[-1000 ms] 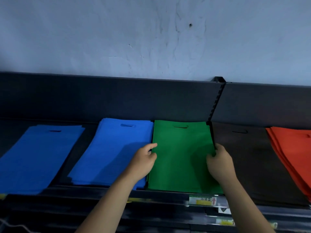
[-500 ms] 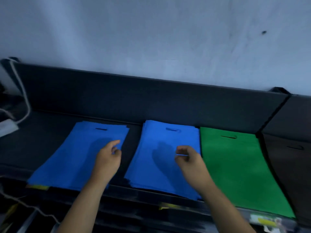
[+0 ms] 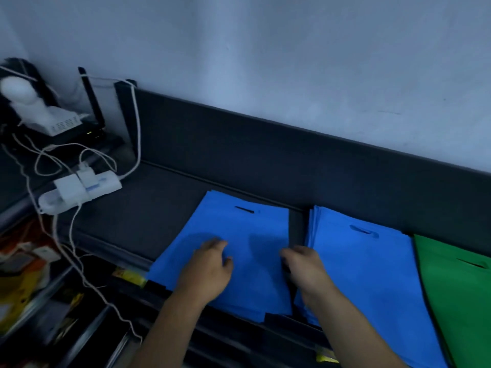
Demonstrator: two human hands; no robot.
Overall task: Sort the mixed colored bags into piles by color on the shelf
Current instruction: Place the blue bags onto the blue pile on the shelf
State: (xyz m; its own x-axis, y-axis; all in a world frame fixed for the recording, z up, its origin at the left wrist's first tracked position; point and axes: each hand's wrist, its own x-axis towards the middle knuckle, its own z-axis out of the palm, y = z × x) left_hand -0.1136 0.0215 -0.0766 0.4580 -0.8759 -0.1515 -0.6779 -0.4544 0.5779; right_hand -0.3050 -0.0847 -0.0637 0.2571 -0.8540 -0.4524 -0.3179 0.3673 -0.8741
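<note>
Our left hand (image 3: 210, 269) lies flat, fingers straight, on the left pile of flat blue fabric bags (image 3: 233, 251). Our right hand (image 3: 305, 269) curls at its right edge; grip unclear. Long axis runs near-to-far on the dark shelf (image 3: 148, 208).

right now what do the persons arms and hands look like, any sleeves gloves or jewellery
Both arms are bare as far as the frame shows: no sleeves in view. The left hand and right hand wear no gloves. No rings, watch or bracelet can be made out, though the picture is dim and slightly blurred.
</note>
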